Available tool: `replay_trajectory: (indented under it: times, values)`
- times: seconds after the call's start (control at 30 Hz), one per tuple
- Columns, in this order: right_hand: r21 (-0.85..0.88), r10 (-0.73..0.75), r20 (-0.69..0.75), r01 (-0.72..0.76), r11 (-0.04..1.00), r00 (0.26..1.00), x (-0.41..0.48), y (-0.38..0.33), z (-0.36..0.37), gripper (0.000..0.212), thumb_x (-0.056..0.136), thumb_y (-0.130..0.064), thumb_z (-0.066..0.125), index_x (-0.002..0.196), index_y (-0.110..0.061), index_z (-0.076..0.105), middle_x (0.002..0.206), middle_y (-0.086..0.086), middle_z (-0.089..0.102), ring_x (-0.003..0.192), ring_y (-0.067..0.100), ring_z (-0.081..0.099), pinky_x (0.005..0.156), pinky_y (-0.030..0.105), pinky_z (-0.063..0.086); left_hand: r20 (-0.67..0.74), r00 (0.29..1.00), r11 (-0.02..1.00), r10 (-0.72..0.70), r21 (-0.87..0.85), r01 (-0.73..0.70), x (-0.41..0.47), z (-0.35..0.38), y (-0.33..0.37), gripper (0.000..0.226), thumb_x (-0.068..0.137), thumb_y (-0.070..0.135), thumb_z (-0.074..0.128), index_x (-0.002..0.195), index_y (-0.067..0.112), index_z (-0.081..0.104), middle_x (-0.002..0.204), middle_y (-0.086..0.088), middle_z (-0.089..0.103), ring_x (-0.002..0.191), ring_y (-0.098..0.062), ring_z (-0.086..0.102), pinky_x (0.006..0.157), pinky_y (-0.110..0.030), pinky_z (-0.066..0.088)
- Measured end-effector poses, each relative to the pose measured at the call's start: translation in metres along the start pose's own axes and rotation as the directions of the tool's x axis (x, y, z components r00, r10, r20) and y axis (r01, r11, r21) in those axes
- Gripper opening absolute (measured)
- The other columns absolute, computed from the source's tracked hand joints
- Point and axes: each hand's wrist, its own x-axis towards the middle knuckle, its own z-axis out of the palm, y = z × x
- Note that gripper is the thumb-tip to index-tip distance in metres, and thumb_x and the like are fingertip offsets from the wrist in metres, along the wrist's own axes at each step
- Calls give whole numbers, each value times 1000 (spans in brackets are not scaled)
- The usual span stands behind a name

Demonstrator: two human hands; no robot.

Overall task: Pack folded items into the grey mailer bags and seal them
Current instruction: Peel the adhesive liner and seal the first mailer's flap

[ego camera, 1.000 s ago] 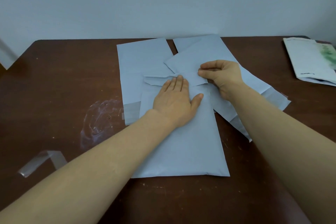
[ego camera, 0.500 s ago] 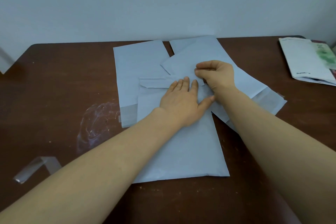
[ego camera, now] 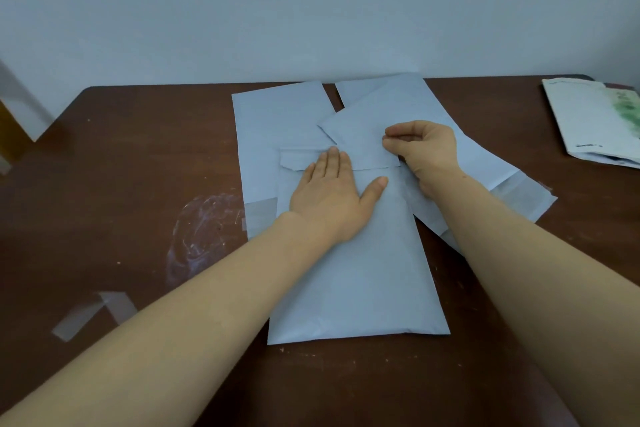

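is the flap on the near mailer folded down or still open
Folded down. The flap lies flat over the near mailer; the left hand presses flat on it while the right hand pinches its right end. Whether it is stuck, cannot tell.

Two bare forearms, left hand (ego camera: pixel 332 198), right hand (ego camera: pixel 424 152)

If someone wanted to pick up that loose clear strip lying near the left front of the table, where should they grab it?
Probably at the near end of the clear strip, coming from the front-left. It lies bent on the table, apart from the grey bags, and that end points toward the table's front edge with bare wood around it. It looks thin and flat, so pinching an end or the bend seems easier than the middle.
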Motion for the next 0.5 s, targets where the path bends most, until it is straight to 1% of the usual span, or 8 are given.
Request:
replay_trajectory:
  times: [0.1, 0.2, 0.27, 0.33, 0.4, 0.43, 0.47, 0.5]
  values:
    - [-19, -16, -7, 16, 1000, 1000, 1, 1, 1, 15, 75, -2, 72, 82, -14, 69, 80, -1, 68, 76, 9, 65, 75, 17, 53, -10, 998, 997, -56, 51, 56, -5, 0, -11, 79, 93, 60, 12, 149, 6, -4, 158, -9, -9, 146, -18, -8, 118, -33, -4]
    - [-18, -18, -11, 18, 1000, 1000, 1, 1, 1, 14, 75, -2, 72, 84, -12, 69, 81, 0, 68, 77, 11, 66, 78, 20, 54, 13, 997, 996, -81, 39, 80, -5, -3, -14, 79, 93, 60, 11, 149, 6, -2, 159, -10, -7, 147, -19, -7, 118, -33, -3]
    - [-11, -13, -9, 13, 1000, 1000, 2, 1, 0, 14, 76, -2, 72, 88, -8, 70, 81, 0, 68, 77, 11, 65, 79, 21, 54, -1, 995, 993, -99, 68, 99, -8, -6, -20, 80, 93, 61, 9, 149, 5, -2, 159, -10, -5, 147, -20, -5, 118, -34, -3]
    - [-20, -13, -3, 13, 1000, 1000, 1, 1, 0, 15, 76, -1, 72, 90, -7, 70, 81, 0, 67, 77, 10, 65, 80, 21, 54, 4, 996, 992, -86, 90, 86, -12, -6, -28, 77, 94, 58, 10, 149, 6, -2, 159, -10, -6, 147, -20, -5, 118, -34, -3]
    - [-25, -14, -1, 14, 1000, 1000, -1, -1, 1, 16, 75, -1, 72, 89, -8, 70, 82, 2, 67, 78, 12, 64, 82, 24, 53, 22, 997, 995, -78, 66, 76, -13, -9, -33, 72, 96, 54, 11, 150, 6, 1, 159, -10, -4, 147, -21, -3, 118, -34, -1]
    - [-43, -16, -7, 16, 999, 1000, -2, -2, 2, 17, 75, 0, 72, 90, -8, 70, 85, 3, 67, 80, 13, 64, 85, 26, 53, 25, 997, 996, -74, 52, 73, -12, -11, -34, 69, 97, 51, 11, 150, 6, 5, 159, -11, -1, 147, -22, 0, 118, -34, 0]
    - [-111, -39, -23, 36, 993, 999, -4, -2, 2, 20, 75, 0, 71, 93, -8, 70, 91, 5, 66, 84, 14, 62, 88, 27, 51, 20, 998, 997, -66, 49, 65, -10, -14, -34, 66, 98, 48, 12, 149, 5, 10, 158, -12, 4, 147, -23, 4, 118, -35, 2]
    - [-255, -100, -46, 85, 963, 994, -6, -2, 3, 23, 75, -1, 69, 96, -11, 70, 100, 6, 64, 91, 15, 59, 90, 27, 48, 4, 999, 997, -54, 61, 53, -8, -18, -35, 63, 99, 44, 12, 148, 4, 16, 158, -13, 10, 146, -24, 8, 118, -36, 4]
